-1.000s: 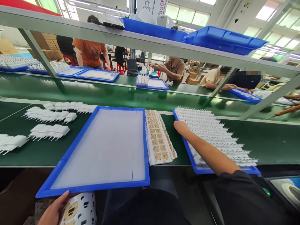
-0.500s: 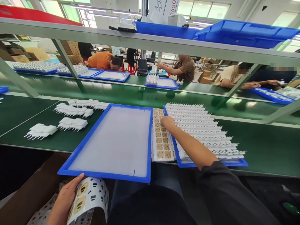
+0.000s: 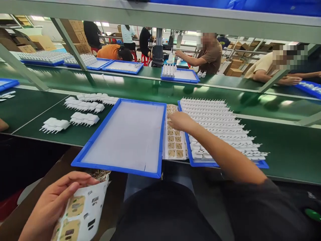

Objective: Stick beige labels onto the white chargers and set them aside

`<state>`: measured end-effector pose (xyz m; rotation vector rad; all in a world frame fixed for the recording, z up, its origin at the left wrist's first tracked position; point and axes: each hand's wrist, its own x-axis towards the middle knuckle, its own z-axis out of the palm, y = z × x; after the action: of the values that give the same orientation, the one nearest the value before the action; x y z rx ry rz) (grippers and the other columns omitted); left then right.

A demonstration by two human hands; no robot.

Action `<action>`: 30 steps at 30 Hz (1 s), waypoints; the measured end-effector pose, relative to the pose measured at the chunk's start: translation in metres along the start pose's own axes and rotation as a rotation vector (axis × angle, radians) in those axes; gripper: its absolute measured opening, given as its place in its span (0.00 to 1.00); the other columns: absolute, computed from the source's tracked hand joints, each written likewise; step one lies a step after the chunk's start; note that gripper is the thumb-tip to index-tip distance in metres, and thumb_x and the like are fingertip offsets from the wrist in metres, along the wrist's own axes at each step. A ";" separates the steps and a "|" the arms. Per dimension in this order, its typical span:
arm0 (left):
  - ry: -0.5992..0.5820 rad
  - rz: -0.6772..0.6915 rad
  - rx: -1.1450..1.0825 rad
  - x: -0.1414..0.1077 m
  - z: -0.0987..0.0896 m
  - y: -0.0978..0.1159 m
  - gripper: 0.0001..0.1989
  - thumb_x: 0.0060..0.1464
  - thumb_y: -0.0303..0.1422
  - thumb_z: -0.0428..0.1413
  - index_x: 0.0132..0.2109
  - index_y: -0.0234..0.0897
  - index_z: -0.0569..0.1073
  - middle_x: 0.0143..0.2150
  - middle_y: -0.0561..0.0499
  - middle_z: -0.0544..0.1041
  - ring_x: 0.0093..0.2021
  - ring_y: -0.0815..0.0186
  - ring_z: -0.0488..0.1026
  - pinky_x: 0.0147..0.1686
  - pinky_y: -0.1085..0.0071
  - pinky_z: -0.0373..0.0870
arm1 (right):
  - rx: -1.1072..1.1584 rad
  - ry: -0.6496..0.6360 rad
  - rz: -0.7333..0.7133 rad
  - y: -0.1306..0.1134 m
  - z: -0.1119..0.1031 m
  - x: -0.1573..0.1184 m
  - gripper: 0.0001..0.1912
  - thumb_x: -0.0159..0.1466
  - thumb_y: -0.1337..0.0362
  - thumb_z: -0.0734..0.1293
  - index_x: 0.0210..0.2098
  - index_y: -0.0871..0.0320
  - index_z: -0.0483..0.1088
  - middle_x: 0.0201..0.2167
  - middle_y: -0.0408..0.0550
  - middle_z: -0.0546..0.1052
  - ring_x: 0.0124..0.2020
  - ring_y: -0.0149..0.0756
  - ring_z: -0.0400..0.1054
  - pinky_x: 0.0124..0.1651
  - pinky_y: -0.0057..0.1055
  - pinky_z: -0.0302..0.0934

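I have, from my distant seat, the right hand (image 3: 181,121) over the stack (image 3: 175,145), which lies on the counter (image 3: 288,147) between the left tray (image 3: 125,134) and the right tray (image 3: 205,164). The relation on which all turns, in my judgement, is this: the stack is directly below the right fingers, and its long axis runs from the near edge of the counter toward the far edge, with two columns of tan stickers (image 3: 179,153) along it. The right forearm (image 3: 220,152) passes above the right tray, from near its near right corner to its left edge. The right fingers are bent, tips downward, at the farther half of the stack, but I cannot tell if they pinch a sticker or only touch. The left hand (image 3: 54,199) is well apart from the stack; it is in front of the near left corner of the left tray, outside the near edge of the counter. Its thumb and fingers clasp a sheet (image 3: 96,201), tilted and a little curved, with similar stickers and some dark marks. White plugs (image 3: 213,112) fill rows in the right tray, and loose plugs (image 3: 84,117) lie beyond the left edge of the left tray
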<state>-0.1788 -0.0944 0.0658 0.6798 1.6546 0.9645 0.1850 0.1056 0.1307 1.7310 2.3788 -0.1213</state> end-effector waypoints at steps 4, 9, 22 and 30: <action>-0.142 0.213 -0.165 -0.025 0.064 0.037 0.17 0.41 0.48 0.69 0.32 0.44 0.75 0.31 0.53 0.83 0.26 0.59 0.77 0.24 0.66 0.75 | 0.917 0.072 -0.594 -0.035 0.031 -0.065 0.24 0.70 0.53 0.66 0.63 0.53 0.66 0.59 0.53 0.75 0.55 0.38 0.72 0.54 0.36 0.69; -0.569 0.465 0.076 -0.011 0.137 0.063 0.16 0.55 0.46 0.63 0.38 0.36 0.77 0.38 0.45 0.84 0.31 0.63 0.78 0.29 0.71 0.73 | 1.657 -0.062 -0.467 -0.048 0.107 -0.119 0.27 0.65 0.52 0.72 0.60 0.53 0.67 0.44 0.48 0.78 0.43 0.33 0.74 0.46 0.32 0.69; -0.961 0.496 0.834 0.035 0.185 0.097 0.21 0.60 0.48 0.57 0.50 0.37 0.79 0.38 0.50 0.81 0.32 0.66 0.73 0.30 0.75 0.65 | 1.451 0.407 0.041 0.025 0.138 -0.163 0.14 0.64 0.55 0.72 0.47 0.52 0.76 0.40 0.48 0.80 0.39 0.37 0.75 0.39 0.29 0.70; -1.076 0.259 0.652 0.050 0.194 0.077 0.19 0.53 0.43 0.64 0.48 0.36 0.78 0.42 0.48 0.82 0.38 0.64 0.76 0.36 0.73 0.70 | 0.752 0.631 -0.036 0.033 0.131 -0.185 0.11 0.67 0.62 0.69 0.49 0.50 0.77 0.46 0.50 0.79 0.48 0.45 0.73 0.50 0.42 0.68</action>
<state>-0.0095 0.0360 0.0836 1.5404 0.8648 0.0767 0.2858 -0.0804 0.0427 2.3055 3.0778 -0.6316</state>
